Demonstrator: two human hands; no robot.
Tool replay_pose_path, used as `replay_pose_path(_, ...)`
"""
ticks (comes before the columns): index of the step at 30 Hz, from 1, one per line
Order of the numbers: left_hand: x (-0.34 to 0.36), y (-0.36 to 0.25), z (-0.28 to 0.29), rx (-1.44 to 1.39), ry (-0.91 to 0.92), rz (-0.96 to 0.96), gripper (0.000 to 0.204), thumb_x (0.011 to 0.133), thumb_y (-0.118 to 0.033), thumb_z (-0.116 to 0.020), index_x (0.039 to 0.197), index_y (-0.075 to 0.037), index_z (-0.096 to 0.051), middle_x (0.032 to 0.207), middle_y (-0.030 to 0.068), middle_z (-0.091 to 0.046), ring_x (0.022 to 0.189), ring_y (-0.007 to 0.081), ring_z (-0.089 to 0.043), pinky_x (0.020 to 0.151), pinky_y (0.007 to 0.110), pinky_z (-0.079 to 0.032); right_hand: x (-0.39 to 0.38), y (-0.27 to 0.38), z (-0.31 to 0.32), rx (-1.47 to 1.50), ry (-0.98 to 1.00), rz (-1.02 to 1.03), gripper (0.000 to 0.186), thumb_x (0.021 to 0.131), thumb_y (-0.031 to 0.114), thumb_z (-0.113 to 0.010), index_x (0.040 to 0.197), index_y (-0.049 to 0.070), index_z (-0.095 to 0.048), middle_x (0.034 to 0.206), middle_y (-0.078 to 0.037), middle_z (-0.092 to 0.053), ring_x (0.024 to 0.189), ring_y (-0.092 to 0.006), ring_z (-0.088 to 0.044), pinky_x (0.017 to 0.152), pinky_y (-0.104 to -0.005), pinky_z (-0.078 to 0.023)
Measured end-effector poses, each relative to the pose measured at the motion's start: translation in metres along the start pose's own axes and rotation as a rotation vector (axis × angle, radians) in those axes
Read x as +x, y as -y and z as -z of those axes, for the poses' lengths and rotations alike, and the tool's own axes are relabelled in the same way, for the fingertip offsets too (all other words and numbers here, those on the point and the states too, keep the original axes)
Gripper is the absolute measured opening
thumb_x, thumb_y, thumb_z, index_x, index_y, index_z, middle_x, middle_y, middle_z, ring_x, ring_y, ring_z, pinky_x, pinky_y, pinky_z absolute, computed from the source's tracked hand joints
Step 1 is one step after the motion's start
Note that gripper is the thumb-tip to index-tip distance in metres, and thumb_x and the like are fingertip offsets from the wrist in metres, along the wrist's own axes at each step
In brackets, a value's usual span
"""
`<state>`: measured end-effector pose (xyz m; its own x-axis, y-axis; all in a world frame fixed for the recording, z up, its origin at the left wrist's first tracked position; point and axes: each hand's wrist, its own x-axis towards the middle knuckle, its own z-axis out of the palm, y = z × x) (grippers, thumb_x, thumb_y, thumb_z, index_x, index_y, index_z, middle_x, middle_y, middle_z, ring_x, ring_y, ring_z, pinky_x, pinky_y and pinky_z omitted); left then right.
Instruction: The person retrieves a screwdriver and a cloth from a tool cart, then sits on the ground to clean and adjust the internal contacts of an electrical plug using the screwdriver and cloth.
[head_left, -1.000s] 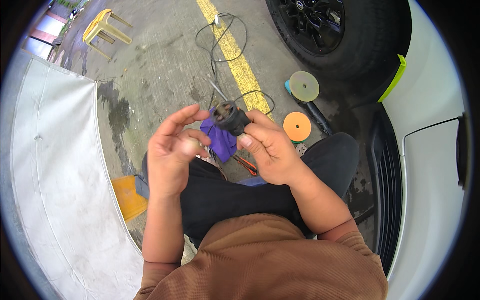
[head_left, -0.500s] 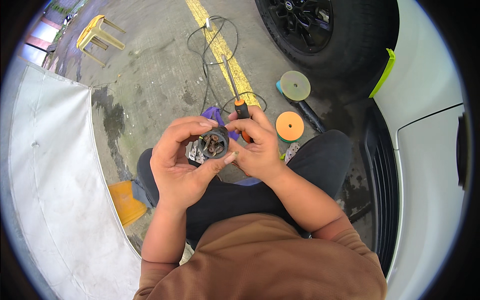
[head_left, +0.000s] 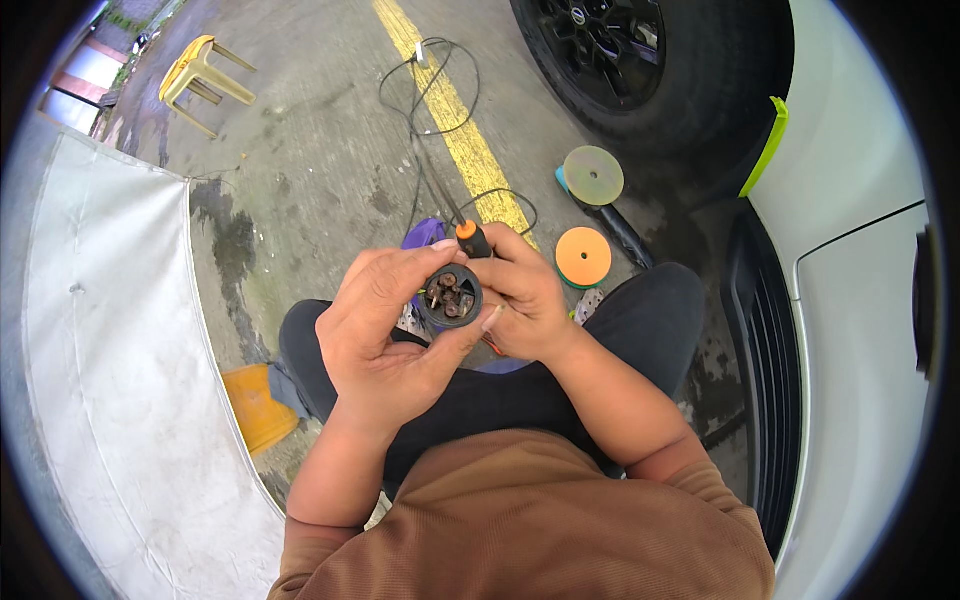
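Observation:
My left hand [head_left: 375, 320] is closed around a round black electrical plug [head_left: 449, 297], thumb on the near side and fingers on the far side. Its open end faces up and shows brownish metal terminals inside. Beside it, my right hand [head_left: 527, 305] grips a screwdriver [head_left: 472, 240] with a black and orange handle, its thin shaft pointing away and to the left. The right thumb and fingers sit close against the plug's right side; whether they press on it is hard to see. A purple cloth-like thing [head_left: 424, 234] shows just beyond my left fingers.
A black cable [head_left: 440, 131] loops across a yellow floor line. To the right lie an orange polishing pad [head_left: 583, 257] and a polisher with a greenish disc [head_left: 594, 175]. A car tyre [head_left: 700, 90] and white body panel flank the right; a white sheet [head_left: 120, 330] and a yellow stool [head_left: 205, 75] are left.
Both hands and the plug have shifted slightly right. The screwdriver has tipped further to the left, and its handle now sits lower between the hands.

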<state>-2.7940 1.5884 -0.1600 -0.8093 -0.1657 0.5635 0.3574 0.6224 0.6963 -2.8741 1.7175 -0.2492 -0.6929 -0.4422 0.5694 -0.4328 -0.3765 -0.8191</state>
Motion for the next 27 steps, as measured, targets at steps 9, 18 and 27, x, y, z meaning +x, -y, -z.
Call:
replay_pose_path(9,0.005,-0.014,0.006,-0.069,0.142,-0.042,0.045,0.066,-0.004,-0.087,0.107,0.002,-0.070,0.095,0.0091,-0.074,0.088,0.0219,-0.069,0.081,0.033,-0.053,-0.002,0.012,0.015,0.269,0.133,-0.081,0.017,0.095,0.008,-0.062,0.106,-0.004,-0.068,0.119,-0.017,-0.057,0.106,-0.0255,-0.058,0.092,-0.0350,-0.046)
replay_pose_path(18,0.004,-0.009,0.005,-0.001,0.167,-0.119,0.047,0.065,-0.006,-0.087,0.109,-0.003,-0.072,0.096,0.0110,-0.073,0.084,0.0270,-0.070,0.075,0.034,-0.055,0.001,0.009,0.028,0.175,0.274,-0.112,0.022,0.097,0.010,-0.059,0.112,-0.003,-0.068,0.114,-0.016,-0.059,0.100,-0.0244,-0.059,0.087,-0.0345,-0.046)
replay_pose_path(27,-0.004,-0.006,0.001,-0.078,0.107,-0.005,0.053,0.065,-0.008,-0.091,0.113,0.000,-0.070,0.104,0.0141,-0.074,0.095,0.0233,-0.072,0.085,0.032,-0.055,0.000,0.004,0.022,0.298,0.217,-0.192,0.021,0.098,0.010,-0.060,0.112,-0.002,-0.069,0.110,-0.013,-0.061,0.100,-0.0220,-0.059,0.086,-0.0329,-0.046)
